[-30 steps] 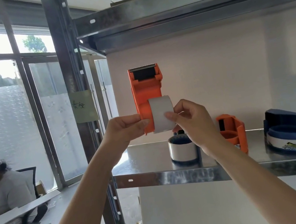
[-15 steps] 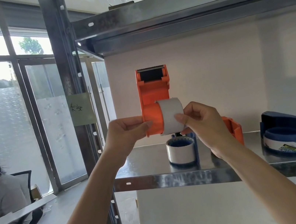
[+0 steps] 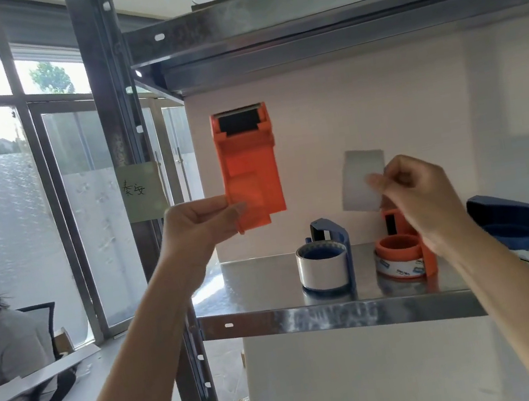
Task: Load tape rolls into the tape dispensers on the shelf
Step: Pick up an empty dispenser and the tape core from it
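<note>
The left hand (image 3: 197, 221) grips the orange dispenser (image 3: 250, 171) by its lower end, cutter (image 3: 238, 110) up. The right hand (image 3: 417, 190) pinches the roll (image 3: 359, 182) by one edge, well apart to the left hand's right. So light a pinch may drop the roll onto the shelf (image 3: 268, 276) below the hands. Mounted the wrong way round, it would not feed.

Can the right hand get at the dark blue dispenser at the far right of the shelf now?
Likely yes for reach: nothing stands in front of the dark blue dispenser, just beside that arm. But the right hand pinches the tape roll, so its fingers aren't free to grip.
</note>
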A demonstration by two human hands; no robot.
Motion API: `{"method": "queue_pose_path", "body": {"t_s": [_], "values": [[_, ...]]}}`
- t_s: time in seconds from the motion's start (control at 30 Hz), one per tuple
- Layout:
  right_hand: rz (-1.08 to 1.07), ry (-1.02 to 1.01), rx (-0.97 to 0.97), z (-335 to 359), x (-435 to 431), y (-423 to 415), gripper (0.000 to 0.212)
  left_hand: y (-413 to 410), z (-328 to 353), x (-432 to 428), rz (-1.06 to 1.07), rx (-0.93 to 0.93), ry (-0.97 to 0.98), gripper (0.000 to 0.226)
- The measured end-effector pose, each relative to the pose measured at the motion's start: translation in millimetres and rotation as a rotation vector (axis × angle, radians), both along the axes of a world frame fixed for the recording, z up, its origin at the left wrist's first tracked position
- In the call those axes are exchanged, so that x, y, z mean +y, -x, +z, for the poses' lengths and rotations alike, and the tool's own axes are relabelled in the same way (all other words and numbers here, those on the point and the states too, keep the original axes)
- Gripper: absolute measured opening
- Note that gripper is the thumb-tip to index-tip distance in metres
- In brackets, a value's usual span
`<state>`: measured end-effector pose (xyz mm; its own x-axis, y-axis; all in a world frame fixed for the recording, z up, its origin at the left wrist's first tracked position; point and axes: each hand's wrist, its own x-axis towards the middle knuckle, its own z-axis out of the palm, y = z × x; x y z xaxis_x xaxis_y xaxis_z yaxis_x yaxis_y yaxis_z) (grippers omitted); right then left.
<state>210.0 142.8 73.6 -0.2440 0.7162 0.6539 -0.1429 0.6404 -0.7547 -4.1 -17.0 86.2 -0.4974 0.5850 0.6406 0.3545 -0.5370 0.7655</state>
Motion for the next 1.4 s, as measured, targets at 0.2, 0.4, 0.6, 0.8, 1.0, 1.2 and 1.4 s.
{"method": "queue_pose_path", "body": {"t_s": [0.2, 0.4, 0.6, 0.8, 1.0, 1.2, 1.4], "values": [[-0.051, -0.056, 0.037, 3.5, 10.2, -13.2, 0.023, 6.6, 3.4, -3.0, 0.03, 0.034, -0.002, 0.016], [-0.064, -0.068, 0.017, 1.1, 10.1, -13.4, 0.023, 6.1, -0.2, 0.5, 0.023, 0.005, 0.013, 0.015], [-0.094, -0.111, -0.053, 0.7, 6.1, -15.2, 0.02, 8.6, -2.9, 1.6, -0.042, -0.068, 0.029, 0.016], [-0.091, -0.124, -0.04, 3.3, 2.4, -20.2, 0.02, 20.8, -13.5, 15.6, -0.208, -0.365, 0.027, 0.019], [-0.079, -0.138, -0.028, -0.3, -2.4, -25.4, 0.018, 31.7, -44.8, 28.0, -0.388, -0.754, 0.073, 0.018], [-0.051, -0.113, -0.041, -4.4, -10.5, -21.0, 0.019, 37.7, -64.0, 36.6, -0.319, -0.971, 0.178, 0.018], [-0.048, -0.114, -0.053, -7.0, -16.3, -18.2, 0.016, 48.7, -75.7, 44.0, -0.251, -1.095, 0.323, 0.019]]}}
